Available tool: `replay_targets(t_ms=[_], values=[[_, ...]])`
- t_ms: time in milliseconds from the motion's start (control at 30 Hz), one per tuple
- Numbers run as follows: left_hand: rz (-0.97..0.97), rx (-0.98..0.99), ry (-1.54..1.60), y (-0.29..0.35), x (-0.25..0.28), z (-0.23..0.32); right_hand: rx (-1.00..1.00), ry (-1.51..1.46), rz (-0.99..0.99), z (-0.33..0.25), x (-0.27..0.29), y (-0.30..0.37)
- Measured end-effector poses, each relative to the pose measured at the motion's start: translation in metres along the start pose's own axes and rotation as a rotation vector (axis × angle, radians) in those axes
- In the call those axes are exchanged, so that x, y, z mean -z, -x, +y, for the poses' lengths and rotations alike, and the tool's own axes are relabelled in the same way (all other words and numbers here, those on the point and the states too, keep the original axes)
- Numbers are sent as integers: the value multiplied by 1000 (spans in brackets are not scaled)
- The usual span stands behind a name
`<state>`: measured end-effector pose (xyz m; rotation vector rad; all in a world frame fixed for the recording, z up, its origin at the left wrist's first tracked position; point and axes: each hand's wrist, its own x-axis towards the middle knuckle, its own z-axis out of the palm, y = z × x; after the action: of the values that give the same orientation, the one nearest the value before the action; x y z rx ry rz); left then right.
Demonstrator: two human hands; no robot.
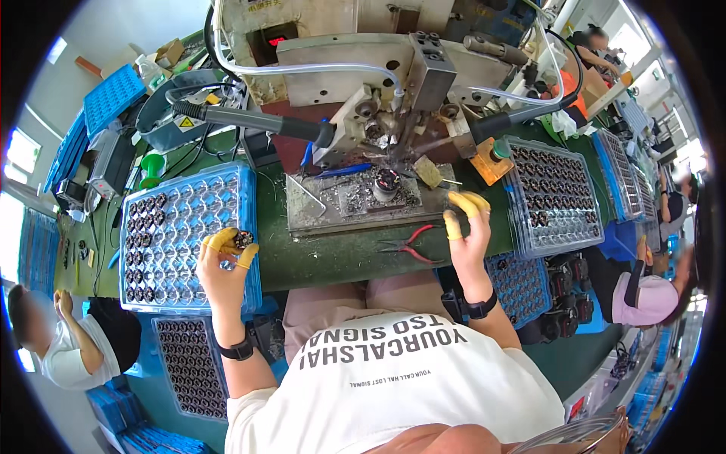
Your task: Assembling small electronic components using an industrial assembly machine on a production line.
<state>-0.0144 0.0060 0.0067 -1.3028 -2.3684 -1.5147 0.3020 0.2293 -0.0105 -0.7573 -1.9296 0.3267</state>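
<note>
My left hand (224, 261), with yellow finger cots on its fingertips, pinches a small round dark part (243, 239) over the right edge of a clear-and-blue tray (250, 197). Similar round parts (140, 257) fill the tray's left columns. My right hand (470, 238), also in yellow finger cots, is raised with its fingers apart and nothing between them. It is nearest to red-handled pliers (416, 246) on the green bench. Another round part (387, 181) sits upright on a holder on the metal base plate (302, 221), amid metal scraps.
A machine head (431, 72) with hoses rises behind the plate. On the right stands another tray (522, 227) of round parts. A blue pen-like tool (348, 171), a bent metal rod (310, 198) and a yellowish block (428, 172) lie at the plate. Other people work on both sides.
</note>
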Motion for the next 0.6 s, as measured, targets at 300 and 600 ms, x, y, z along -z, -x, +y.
replay_targets(t_ms=[300,600], values=[[-9,-63,-100,-4,-2,2,37,-197,-135,-35,-49,-52],[14,-152,-125,-7,-10,43,-19,-296,-117,-36,-52,-56]])
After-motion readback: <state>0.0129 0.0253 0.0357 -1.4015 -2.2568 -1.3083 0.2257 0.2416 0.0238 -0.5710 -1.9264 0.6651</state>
